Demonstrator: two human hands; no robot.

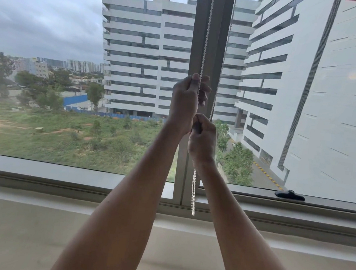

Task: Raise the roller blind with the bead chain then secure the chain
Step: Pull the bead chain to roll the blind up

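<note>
A white bead chain hangs in front of the grey window post, running up out of the top of the frame. My left hand is closed around the front strand at mid height. Just below it, my right hand grips the same strand. A second strand hangs to the right, along the post's edge. The chain's loop end dangles below my right wrist, near the sill. The blind itself is above the frame and not in view.
A black window handle lies on the lower frame at the right. The grey window frame runs across, with a beige ledge below it. Buildings and open ground show through the glass.
</note>
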